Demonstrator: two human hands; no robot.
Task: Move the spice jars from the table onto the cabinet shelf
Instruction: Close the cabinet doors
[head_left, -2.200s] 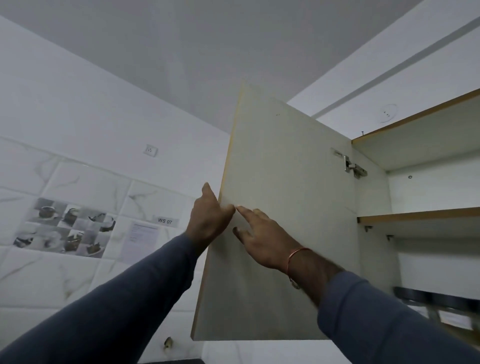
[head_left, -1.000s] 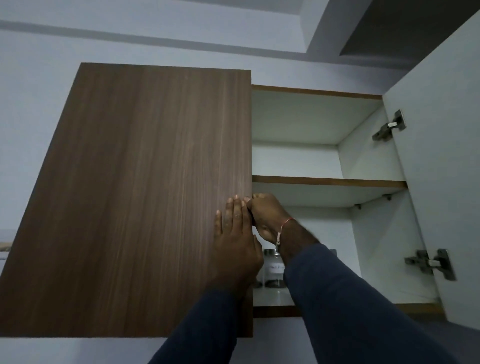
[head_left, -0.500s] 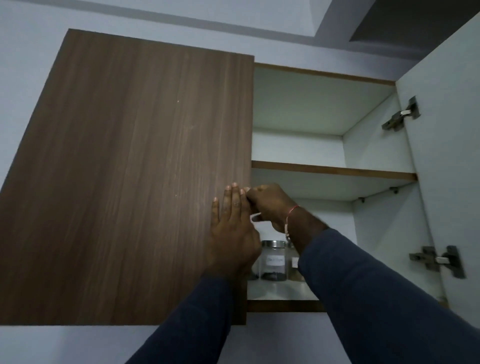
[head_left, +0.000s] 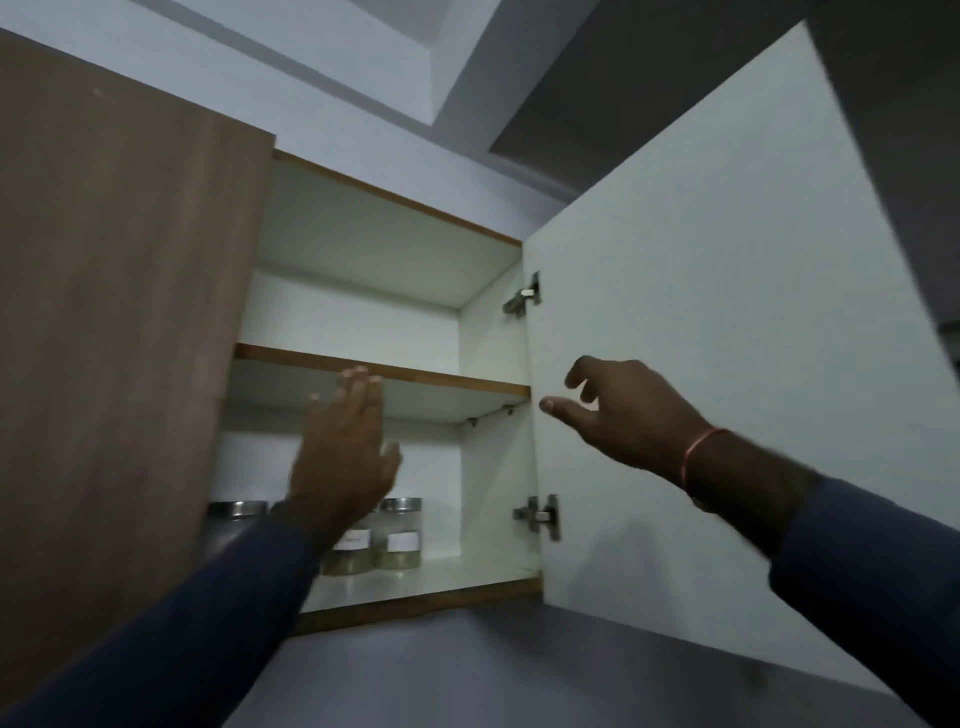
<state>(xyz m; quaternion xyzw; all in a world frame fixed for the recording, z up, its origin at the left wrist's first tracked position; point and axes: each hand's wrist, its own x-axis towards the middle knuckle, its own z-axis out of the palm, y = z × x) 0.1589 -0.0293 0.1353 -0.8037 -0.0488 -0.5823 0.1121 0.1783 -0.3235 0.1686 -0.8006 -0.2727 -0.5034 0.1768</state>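
Glass spice jars with metal lids and white labels stand on the cabinet's bottom shelf: one jar at the right, another partly behind my wrist, a third at the left by the closed door. My left hand is raised in front of the cabinet opening with straight fingers, holding nothing. My right hand hovers with loosely curled fingers in front of the inner face of the open right door, empty; whether it touches the door is unclear.
The brown left door is closed. A bare middle shelf sits above the jars. Two metal hinges hold the white right door, which swings out toward me. Grey ceiling and wall lie above.
The left door is now closed and both hands have left it. My left hand moved right in front of the opening; my right hand swung over to the open right door.
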